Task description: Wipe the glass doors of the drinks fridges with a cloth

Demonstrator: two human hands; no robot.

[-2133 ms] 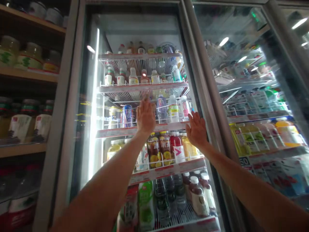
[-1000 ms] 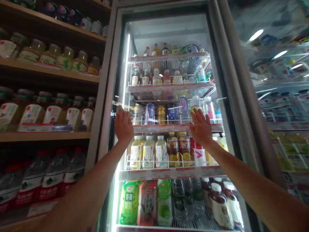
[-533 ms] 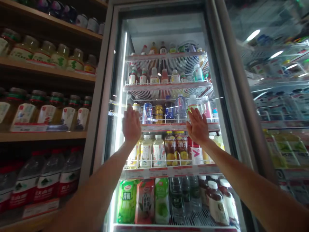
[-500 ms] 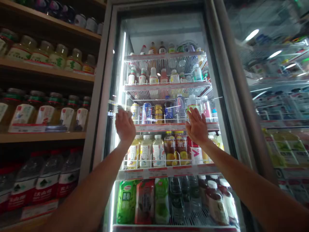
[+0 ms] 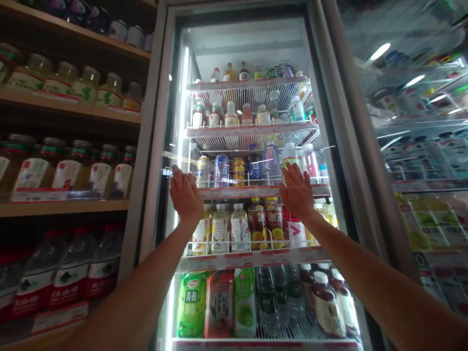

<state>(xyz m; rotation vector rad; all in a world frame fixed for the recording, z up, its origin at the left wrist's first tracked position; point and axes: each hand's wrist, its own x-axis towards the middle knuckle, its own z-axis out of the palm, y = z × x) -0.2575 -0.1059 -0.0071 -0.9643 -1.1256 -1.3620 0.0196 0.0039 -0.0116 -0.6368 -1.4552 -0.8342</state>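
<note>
A tall glass-fronted drinks fridge stands before me, its lit shelves full of bottles and cans. Both my arms reach up to its glass. My left hand is at the left side of the pane, fingers bent, near a pale can. A crumpled greyish-white bit shows past its fingertips; what it is I cannot make out. On the right, my right hand lies flat with fingers stretched, holding nothing, in front of a bottle with a green label.
Left of the fridge, wooden shelves carry juice bottles and red-capped water bottles. A metal door frame runs down the right. Beyond it, another glass front shows drinks and ceiling-light reflections.
My left hand has slid slightly left and down on the glass. The right hand stays almost where it was, and the view has shifted a little.
</note>
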